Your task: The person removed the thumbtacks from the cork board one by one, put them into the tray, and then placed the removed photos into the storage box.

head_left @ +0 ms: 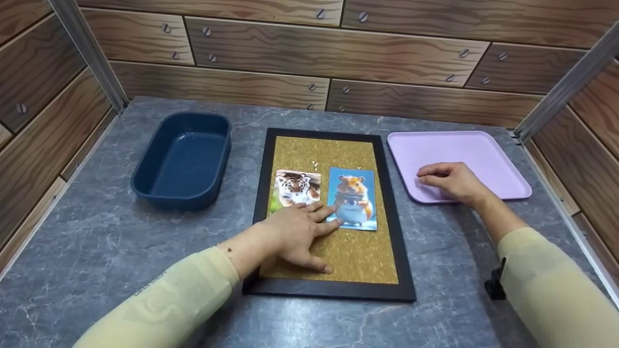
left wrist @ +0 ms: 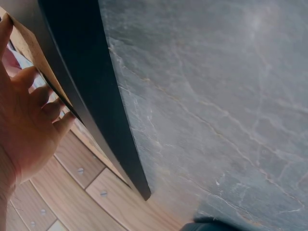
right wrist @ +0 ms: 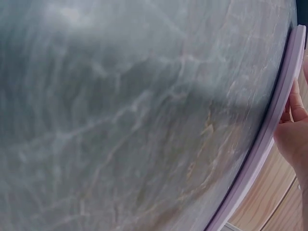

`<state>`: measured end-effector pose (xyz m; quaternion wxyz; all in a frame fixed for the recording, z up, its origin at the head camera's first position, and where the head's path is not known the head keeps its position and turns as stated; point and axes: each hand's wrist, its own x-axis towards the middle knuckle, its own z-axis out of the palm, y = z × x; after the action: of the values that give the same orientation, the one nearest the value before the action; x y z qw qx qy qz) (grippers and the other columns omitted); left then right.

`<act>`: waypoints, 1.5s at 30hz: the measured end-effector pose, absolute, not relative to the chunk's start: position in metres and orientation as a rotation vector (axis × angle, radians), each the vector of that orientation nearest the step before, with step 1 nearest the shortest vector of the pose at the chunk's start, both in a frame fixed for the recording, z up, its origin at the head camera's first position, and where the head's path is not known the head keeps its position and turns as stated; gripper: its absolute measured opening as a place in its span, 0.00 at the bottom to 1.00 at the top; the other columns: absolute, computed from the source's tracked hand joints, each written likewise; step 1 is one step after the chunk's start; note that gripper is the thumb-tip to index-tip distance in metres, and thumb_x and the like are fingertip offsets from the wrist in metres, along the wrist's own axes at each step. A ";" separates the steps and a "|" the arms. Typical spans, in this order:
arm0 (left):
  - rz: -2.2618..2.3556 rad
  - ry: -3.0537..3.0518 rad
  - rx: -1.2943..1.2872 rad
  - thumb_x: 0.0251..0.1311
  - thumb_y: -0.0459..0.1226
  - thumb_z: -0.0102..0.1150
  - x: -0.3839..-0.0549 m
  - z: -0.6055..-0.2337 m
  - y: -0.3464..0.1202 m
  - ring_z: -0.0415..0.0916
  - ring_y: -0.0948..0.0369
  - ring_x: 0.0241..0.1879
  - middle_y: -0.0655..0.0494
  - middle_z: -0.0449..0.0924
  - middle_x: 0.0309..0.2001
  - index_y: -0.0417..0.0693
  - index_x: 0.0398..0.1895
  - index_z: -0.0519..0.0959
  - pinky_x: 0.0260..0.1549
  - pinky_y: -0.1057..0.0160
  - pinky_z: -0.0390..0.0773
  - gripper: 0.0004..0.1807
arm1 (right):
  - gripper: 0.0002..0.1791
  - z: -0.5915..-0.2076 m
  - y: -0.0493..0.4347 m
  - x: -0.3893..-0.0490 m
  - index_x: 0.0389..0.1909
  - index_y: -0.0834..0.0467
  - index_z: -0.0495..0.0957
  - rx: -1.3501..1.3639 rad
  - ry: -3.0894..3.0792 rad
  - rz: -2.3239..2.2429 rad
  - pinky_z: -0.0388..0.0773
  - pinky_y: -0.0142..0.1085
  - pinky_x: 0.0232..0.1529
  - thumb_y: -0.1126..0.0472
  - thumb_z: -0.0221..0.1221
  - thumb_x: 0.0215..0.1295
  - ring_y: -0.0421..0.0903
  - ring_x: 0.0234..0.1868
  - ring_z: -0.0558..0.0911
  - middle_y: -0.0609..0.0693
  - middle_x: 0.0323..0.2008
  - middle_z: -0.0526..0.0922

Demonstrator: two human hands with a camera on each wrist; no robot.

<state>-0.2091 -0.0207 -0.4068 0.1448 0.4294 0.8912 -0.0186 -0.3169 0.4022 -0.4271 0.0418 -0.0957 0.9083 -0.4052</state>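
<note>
A corkboard (head_left: 360, 258) in a black frame lies on the table. On it, side by side, are a tiger cub picture (head_left: 299, 186) and a hamster picture (head_left: 353, 200). My left hand (head_left: 300, 234) rests on the board with fingers spread, covering the tiger picture's lower part; its fingertips touch the hamster picture's left edge. Small clear bits, perhaps pins, show by the pictures' top edges. My right hand (head_left: 454, 182) is over the near left part of a lilac tray (head_left: 483, 154), fingers bent and thumb near the index finger. Whether anything tiny is between them is hidden.
A deep dark blue bin (head_left: 181, 164) stands on the left of the grey marbled table (head_left: 96, 232). Plank-patterned walls (head_left: 290, 46) with metal corner posts (head_left: 92, 53) enclose the table at the back and sides.
</note>
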 end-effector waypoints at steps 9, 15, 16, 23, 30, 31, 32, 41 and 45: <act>-0.052 2.567 1.244 0.62 0.77 0.52 -0.209 -0.406 -0.022 0.42 0.46 0.84 0.52 0.42 0.87 0.61 0.88 0.51 0.80 0.48 0.52 0.57 | 0.14 -0.431 0.404 -0.321 0.51 0.68 0.88 -0.309 2.799 -1.208 0.71 0.19 0.47 0.62 0.70 0.71 0.29 0.47 0.79 0.59 0.54 0.88; -0.045 2.562 1.232 0.62 0.77 0.51 -0.209 -0.405 -0.022 0.41 0.46 0.84 0.53 0.41 0.87 0.61 0.88 0.51 0.81 0.49 0.50 0.57 | 0.15 -0.428 0.402 -0.320 0.51 0.66 0.89 -0.299 2.789 -1.198 0.71 0.21 0.48 0.60 0.71 0.70 0.32 0.49 0.79 0.55 0.54 0.88; -0.044 2.562 1.231 0.62 0.77 0.51 -0.209 -0.405 -0.022 0.41 0.46 0.84 0.53 0.41 0.87 0.61 0.88 0.50 0.81 0.48 0.50 0.57 | 0.15 -0.427 0.402 -0.320 0.51 0.65 0.89 -0.292 2.785 -1.191 0.71 0.21 0.48 0.59 0.71 0.70 0.33 0.50 0.79 0.55 0.55 0.88; -0.040 2.560 1.227 0.62 0.77 0.51 -0.209 -0.404 -0.022 0.41 0.46 0.84 0.52 0.40 0.87 0.61 0.88 0.50 0.81 0.49 0.50 0.58 | 0.18 -0.424 0.403 -0.321 0.54 0.63 0.89 -0.260 2.760 -1.139 0.68 0.23 0.56 0.55 0.70 0.72 0.37 0.56 0.76 0.60 0.61 0.84; -0.043 2.560 1.230 0.62 0.77 0.52 -0.210 -0.405 -0.022 0.41 0.47 0.84 0.52 0.40 0.87 0.61 0.88 0.50 0.81 0.50 0.50 0.58 | 0.17 -0.425 0.403 -0.321 0.54 0.63 0.89 -0.277 2.769 -1.094 0.66 0.32 0.63 0.56 0.70 0.72 0.46 0.62 0.75 0.61 0.62 0.83; -0.046 2.561 1.232 0.62 0.77 0.52 -0.210 -0.405 -0.022 0.41 0.47 0.84 0.52 0.41 0.87 0.61 0.88 0.50 0.81 0.50 0.50 0.58 | 0.17 -0.425 0.403 -0.321 0.54 0.63 0.89 -0.283 2.771 -1.089 0.66 0.32 0.63 0.57 0.70 0.72 0.48 0.63 0.75 0.61 0.63 0.83; -0.048 2.562 1.233 0.62 0.77 0.52 -0.210 -0.405 -0.021 0.41 0.47 0.84 0.52 0.41 0.87 0.61 0.88 0.50 0.81 0.50 0.50 0.58 | 0.16 -0.425 0.402 -0.321 0.53 0.64 0.89 -0.289 2.772 -1.089 0.65 0.31 0.63 0.57 0.70 0.72 0.49 0.64 0.75 0.61 0.63 0.82; -0.050 2.560 1.230 0.62 0.78 0.51 -0.210 -0.406 -0.021 0.41 0.47 0.84 0.52 0.41 0.87 0.62 0.88 0.49 0.81 0.49 0.50 0.58 | 0.16 -0.430 0.404 -0.323 0.55 0.68 0.87 -0.299 2.766 -1.073 0.63 0.36 0.66 0.62 0.68 0.73 0.57 0.68 0.72 0.65 0.65 0.79; -0.049 2.557 1.228 0.61 0.78 0.51 -0.210 -0.407 -0.020 0.41 0.47 0.84 0.53 0.40 0.87 0.62 0.88 0.49 0.81 0.49 0.50 0.58 | 0.16 -0.433 0.404 -0.323 0.55 0.69 0.86 -0.304 2.769 -1.065 0.62 0.38 0.68 0.63 0.68 0.73 0.58 0.68 0.72 0.66 0.65 0.79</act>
<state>-0.2099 -0.0205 -0.4070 0.1517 0.4279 0.8908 -0.0170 -0.3226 0.4040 -0.4329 0.0798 -0.1016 0.9255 -0.3560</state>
